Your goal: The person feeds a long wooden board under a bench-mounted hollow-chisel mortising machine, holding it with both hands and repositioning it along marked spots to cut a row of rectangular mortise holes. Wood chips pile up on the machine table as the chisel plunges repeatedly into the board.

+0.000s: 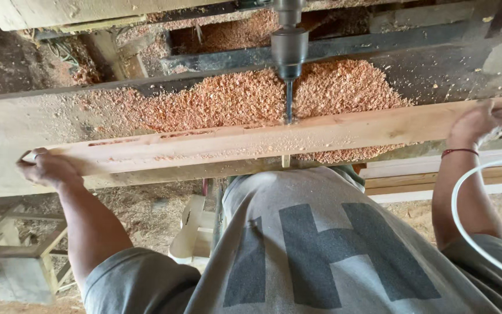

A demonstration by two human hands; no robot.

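A long wooden plank (297,136) lies across the work table (7,125), held at both ends. The left hand (47,168) wraps its end, the right hand (486,119) presses the other. Between them, a drill bit (289,107) bites into it beside piled wood shavings (228,99)

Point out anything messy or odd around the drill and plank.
A thick heap of reddish wood shavings covers the bench behind the plank, right around the drill bit. Loose chips also dust the plank's top. Nothing looks broken.
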